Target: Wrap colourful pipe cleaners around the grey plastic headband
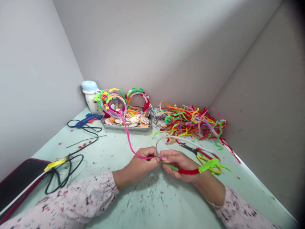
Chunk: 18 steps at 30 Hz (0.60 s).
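My left hand (143,161) is closed, pinching a bright pink pipe cleaner (129,136) whose free length rises away toward the tray. In my right hand (179,160) is a thin headband (186,139), gripped between thumb and fingers. Part of the band is bare and pale grey. The rest is wrapped in green, red (188,171) and bright lime fuzzy pipe cleaner. Pink turns sit around the band right where both hands meet, just beside the green section. My fingertips partly hide that spot.
Decorated headbands (116,105) stand on a metal tray (124,127) of seashells. A pile of colourful pipe cleaners (188,122) lies at back right, near scissors (190,149). At left are a blue glue gun (89,119), a lidded cup (91,98), black cable (69,171) and a dark red-edged device (21,178).
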Each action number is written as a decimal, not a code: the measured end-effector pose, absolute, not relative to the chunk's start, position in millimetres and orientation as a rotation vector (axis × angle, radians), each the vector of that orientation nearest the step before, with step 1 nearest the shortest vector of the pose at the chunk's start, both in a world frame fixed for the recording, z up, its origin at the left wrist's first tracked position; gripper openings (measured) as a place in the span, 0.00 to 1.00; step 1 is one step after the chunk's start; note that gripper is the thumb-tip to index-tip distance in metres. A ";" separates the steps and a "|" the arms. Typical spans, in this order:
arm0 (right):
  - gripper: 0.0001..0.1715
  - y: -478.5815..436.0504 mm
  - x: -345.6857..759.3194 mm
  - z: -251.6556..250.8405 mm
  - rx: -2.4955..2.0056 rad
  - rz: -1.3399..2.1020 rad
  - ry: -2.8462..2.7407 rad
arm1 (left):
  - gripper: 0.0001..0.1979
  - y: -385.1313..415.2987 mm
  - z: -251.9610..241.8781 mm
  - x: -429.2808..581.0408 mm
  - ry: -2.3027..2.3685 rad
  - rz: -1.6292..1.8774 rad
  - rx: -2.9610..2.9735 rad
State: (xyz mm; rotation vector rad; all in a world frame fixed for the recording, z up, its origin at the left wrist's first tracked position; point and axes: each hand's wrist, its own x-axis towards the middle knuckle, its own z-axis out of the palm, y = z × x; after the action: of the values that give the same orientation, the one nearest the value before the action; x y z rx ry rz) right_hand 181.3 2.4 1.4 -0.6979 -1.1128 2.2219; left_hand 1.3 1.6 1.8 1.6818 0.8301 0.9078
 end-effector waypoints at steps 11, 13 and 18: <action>0.04 2.0 187.3 0.5 -0.649 2.367 -1.137 | 0.04 -3.4 7.6 0.2 0.717 0.873 1.766; 0.07 1.8 187.9 1.5 -0.661 2.366 -1.155 | 0.04 -3.1 7.7 0.5 0.694 0.874 1.747; 0.11 2.3 188.2 2.7 -0.647 2.377 -1.185 | 0.01 -3.2 10.1 1.3 0.680 0.886 1.722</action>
State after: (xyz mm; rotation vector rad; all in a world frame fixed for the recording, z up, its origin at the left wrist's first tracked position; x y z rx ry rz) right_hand 188.2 2.3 2.7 -0.6471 -1.1851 2.3774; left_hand 1.3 -3.2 10.1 1.7219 0.6803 0.8855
